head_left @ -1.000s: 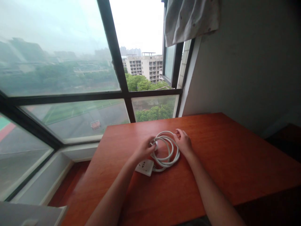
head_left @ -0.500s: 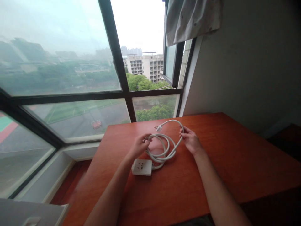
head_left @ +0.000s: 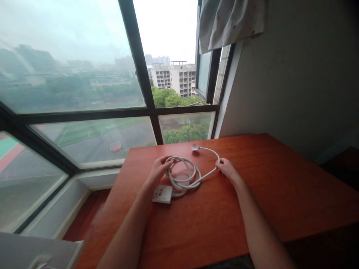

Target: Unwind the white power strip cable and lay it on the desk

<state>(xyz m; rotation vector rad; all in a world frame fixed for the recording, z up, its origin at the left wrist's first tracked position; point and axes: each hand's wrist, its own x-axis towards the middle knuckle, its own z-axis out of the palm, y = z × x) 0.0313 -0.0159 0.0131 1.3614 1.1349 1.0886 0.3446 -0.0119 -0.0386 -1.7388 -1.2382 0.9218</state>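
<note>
A white extension cord lies in loose loops on the reddish-brown table, its cable [head_left: 193, 185] running to a square socket block [head_left: 162, 194] at the near left. My left hand [head_left: 160, 169] is closed around the left side of the loops, just above the block. Further right, my right hand [head_left: 226, 169] pinches the single strand between the coil and the plug. Beyond the loops, near the table's far edge, is the white plug [head_left: 195, 148], its metal pins pointing away from me.
The wooden table [head_left: 269, 186] reaches to the window, whose dark frame [head_left: 112, 115] borders its far side. One pane [head_left: 206, 71] stands ajar under a hanging curtain [head_left: 231, 26]. A grey wall [head_left: 291, 82] rises on the right. A pale ledge [head_left: 39, 248] is at lower left.
My left hand has moved left with the loops, and the socket block has shifted left and turned. The plug has swung right and away; the strand to my right hand is drawn out longer.
</note>
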